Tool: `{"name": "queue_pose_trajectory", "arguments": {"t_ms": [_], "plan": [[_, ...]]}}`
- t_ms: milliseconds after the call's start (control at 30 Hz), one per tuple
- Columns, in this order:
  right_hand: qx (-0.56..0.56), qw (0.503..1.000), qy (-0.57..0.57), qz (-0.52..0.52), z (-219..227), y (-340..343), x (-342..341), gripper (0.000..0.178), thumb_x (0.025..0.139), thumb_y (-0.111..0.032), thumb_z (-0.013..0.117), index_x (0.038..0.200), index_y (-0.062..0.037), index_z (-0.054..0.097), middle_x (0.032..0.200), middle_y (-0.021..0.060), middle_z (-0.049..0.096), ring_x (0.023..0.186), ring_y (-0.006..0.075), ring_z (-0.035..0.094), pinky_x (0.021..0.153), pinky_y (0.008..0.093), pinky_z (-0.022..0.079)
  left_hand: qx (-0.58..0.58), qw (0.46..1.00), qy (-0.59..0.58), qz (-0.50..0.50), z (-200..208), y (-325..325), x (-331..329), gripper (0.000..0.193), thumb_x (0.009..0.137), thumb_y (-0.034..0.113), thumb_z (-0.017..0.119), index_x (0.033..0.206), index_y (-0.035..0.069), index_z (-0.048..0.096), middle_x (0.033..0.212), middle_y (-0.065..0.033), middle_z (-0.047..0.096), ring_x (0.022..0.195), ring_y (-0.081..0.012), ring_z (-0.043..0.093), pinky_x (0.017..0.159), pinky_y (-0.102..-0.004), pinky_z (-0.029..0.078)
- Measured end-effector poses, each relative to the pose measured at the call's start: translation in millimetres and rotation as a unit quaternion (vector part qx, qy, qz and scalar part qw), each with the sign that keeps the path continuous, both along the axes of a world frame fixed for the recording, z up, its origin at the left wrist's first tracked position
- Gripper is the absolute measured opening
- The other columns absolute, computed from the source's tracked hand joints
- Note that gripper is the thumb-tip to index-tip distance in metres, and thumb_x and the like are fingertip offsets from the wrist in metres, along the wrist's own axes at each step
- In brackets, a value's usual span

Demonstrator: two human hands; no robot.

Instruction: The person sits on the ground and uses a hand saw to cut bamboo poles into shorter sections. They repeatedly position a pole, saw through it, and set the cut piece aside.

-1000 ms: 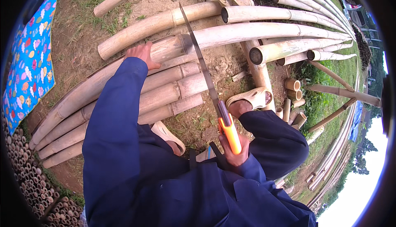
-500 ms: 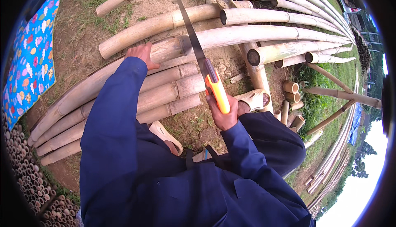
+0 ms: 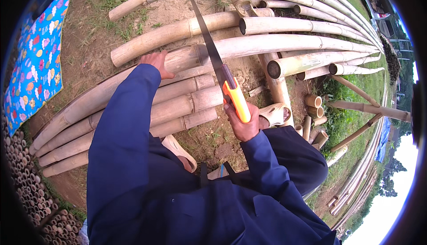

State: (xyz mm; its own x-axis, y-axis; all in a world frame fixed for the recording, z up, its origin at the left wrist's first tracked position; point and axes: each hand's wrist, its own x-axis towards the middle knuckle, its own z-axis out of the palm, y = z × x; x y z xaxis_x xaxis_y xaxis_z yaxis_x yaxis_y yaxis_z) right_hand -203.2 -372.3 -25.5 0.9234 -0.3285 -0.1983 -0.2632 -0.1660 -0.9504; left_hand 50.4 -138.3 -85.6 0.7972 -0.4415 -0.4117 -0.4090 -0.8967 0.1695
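Shot under bright, diffuse daylight, with soft shadows; overexposed nearly to white in the pale open sky (image 3: pixel 386 207) at right; bowed by fisheye distortion along the long, pale, round bamboo poles (image 3: pixel 307 41); blackened around the rim.

The left sleeve (image 3: pixel 121 120) hides the middles of several bamboo poles (image 3: pixel 173 109).

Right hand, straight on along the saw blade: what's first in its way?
Probably the long bamboo pole that the saw crosses. The right hand might first brush a shorter pole's cut end, just left of that line; depth is unclear.
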Motion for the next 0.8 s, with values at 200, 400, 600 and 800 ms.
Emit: {"name": "queue_pose_trajectory", "arguments": {"t_ms": [200, 400, 600, 800], "plan": [[-0.024, 0.999, -0.020, -0.006, -22.1, 4.0, -6.8, 0.019, 0.095, -0.011, 0.073, 0.106, 0.0049, 0.073, 0.078, 0.0020, 0.068, 0.073, 0.0078, 0.060, 0.067, 0.0284, 0.050, -0.114, 0.969, -0.206, 0.080, -22.4, 7.5, -25.6, 0.086, 0.090, 0.083, 0.048, 0.124, 0.006, 0.067, 0.110, -0.0200, 0.075, 0.107, -0.0365, 0.070, 0.100, -0.0457, 0.051], [0.003, 0.999, 0.038, 0.010, 0.0, 7.7, -39.4, 0.020, 0.096, -0.012, 0.073, 0.107, 0.0046, 0.071, 0.078, 0.0024, 0.067, 0.073, 0.0074, 0.060, 0.066, 0.0265, 0.049, -0.035, 0.986, -0.091, 0.136, 0.8, -9.2, -24.7, 0.071, 0.105, 0.064, 0.037, 0.103, 0.004, 0.074, 0.099, -0.0220, 0.075, 0.101, -0.0359, 0.071, 0.095, -0.0485, 0.052], [-0.077, 0.997, 0.031, 0.010, 44.5, 10.2, -149.5, 0.026, 0.093, -0.003, 0.070, 0.118, 0.0042, 0.071, 0.074, 0.0053, 0.068, 0.071, 0.0066, 0.063, 0.064, 0.0271, 0.051, -0.046, 0.977, -0.152, 0.140, -17.0, -7.9, -23.0, 0.071, 0.104, 0.063, 0.039, 0.097, 0.002, 0.075, 0.089, -0.0216, 0.074, 0.093, -0.0392, 0.072, 0.094, -0.0485, 0.052], [-0.002, 1.000, -0.004, 0.005, 1.0, 6.7, 2.8, 0.013, 0.097, -0.009, 0.071, 0.095, 0.0034, 0.069, 0.069, -0.0021, 0.056, 0.062, 0.0052, 0.045, 0.054, 0.0274, 0.039, -0.028, 0.985, -0.082, 0.152, -1.6, -17.5, -21.0, 0.069, 0.105, 0.061, 0.039, 0.100, 0.003, 0.076, 0.096, -0.0219, 0.075, 0.098, -0.0381, 0.071, 0.097, -0.0486, 0.051]]}}
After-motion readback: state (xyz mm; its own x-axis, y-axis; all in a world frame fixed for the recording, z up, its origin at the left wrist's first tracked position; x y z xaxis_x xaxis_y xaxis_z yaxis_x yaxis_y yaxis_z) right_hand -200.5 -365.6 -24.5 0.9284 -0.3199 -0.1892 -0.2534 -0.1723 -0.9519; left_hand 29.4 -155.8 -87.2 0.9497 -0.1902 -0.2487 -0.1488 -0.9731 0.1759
